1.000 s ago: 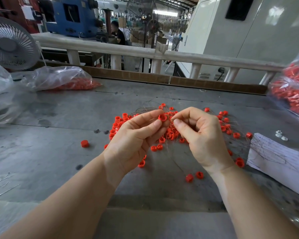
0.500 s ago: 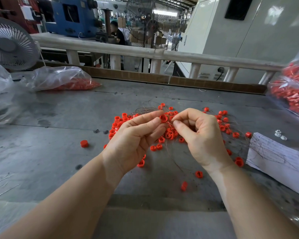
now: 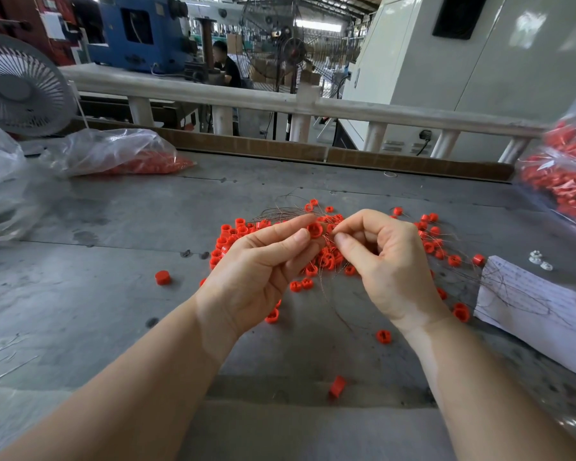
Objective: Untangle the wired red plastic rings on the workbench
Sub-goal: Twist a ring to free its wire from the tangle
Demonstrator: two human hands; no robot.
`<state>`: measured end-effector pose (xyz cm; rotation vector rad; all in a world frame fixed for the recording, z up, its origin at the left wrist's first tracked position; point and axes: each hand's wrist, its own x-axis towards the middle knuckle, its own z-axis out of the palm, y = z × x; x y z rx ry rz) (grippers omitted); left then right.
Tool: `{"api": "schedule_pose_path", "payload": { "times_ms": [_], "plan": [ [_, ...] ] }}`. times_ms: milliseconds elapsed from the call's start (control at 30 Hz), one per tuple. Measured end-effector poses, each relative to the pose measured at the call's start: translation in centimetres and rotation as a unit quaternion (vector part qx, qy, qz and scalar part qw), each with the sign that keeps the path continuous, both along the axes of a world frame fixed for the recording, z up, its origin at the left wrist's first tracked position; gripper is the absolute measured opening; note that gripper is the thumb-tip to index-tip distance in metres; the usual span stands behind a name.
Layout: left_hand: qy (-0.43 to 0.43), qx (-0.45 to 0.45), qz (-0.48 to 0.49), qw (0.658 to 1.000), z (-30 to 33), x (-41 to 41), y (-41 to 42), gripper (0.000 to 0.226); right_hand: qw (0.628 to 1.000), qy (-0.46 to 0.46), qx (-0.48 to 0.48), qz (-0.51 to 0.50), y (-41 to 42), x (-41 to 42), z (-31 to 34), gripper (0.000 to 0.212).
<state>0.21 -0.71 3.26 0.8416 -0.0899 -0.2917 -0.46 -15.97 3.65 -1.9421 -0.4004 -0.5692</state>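
- Hands meet above the middle of the grey worktop (image 3: 80,294), both raised over a heap of red rings (image 3: 326,257) threaded on thin copper-coloured wire (image 3: 280,212).
- The left hand (image 3: 260,271) holds one red ring (image 3: 314,229) pinched between thumb and forefinger, the ring's open side facing the camera; the other fingers (image 3: 300,257) lie loosely curled beneath.
- The right hand (image 3: 389,261) has its fingers curled, thumb and forefinger tips pressed together just beside that ring; they seem to nip a strand of wire, though the strand itself is too fine to be sure.
- Loose rings lie scattered round the heap: a lone ring (image 3: 162,277) to the left, a near ring (image 3: 337,386) tipped on its side close to the front edge, and another ring (image 3: 383,336) by the right wrist.
- More wired rings (image 3: 439,247) spread to the right, their strands reaching over a sheet of paper (image 3: 546,314).
- Three small white parts (image 3: 539,259) sit just beyond the paper.
- A clear bag of red parts (image 3: 120,158) lies at the far left, and a second bag (image 3: 569,181) stands at the right edge.
- A grey fan (image 3: 20,88) stands behind the left bag, beside a pale railing (image 3: 280,101).
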Motion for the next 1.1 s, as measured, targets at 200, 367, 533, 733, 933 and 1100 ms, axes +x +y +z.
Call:
{"api": "schedule_pose_path", "payload": {
  "times_ms": [200,367,533,733,933,1100],
  "plan": [
    [0.008,0.004,0.006,1.000,-0.06,-0.05,-0.10,0.021,1.000,0.001,-0.002,0.015,0.03,0.01,-0.04,0.020],
    [0.003,0.004,-0.001,1.000,-0.05,-0.08,-0.09,0.021,1.000,0.009,-0.006,0.008,-0.05,0.27,-0.22,0.019],
    [0.002,0.009,-0.003,1.000,-0.06,-0.12,-0.15,0.022,1.000,0.009,-0.010,0.008,-0.05,0.28,-0.29,0.020],
    [0.009,0.002,-0.010,1.000,-0.01,-0.08,-0.15,0.024,1.000,0.005,-0.014,0.003,-0.06,0.22,-0.27,0.024],
    [0.006,0.010,-0.011,1.000,0.06,-0.21,-0.09,0.023,1.000,-0.006,-0.024,-0.005,-0.15,0.19,-0.31,0.020],
    [-0.005,0.020,0.000,1.000,0.01,-0.26,-0.31,0.023,0.999,-0.023,-0.038,-0.005,-0.14,0.05,-0.30,0.021]
  ]
}}
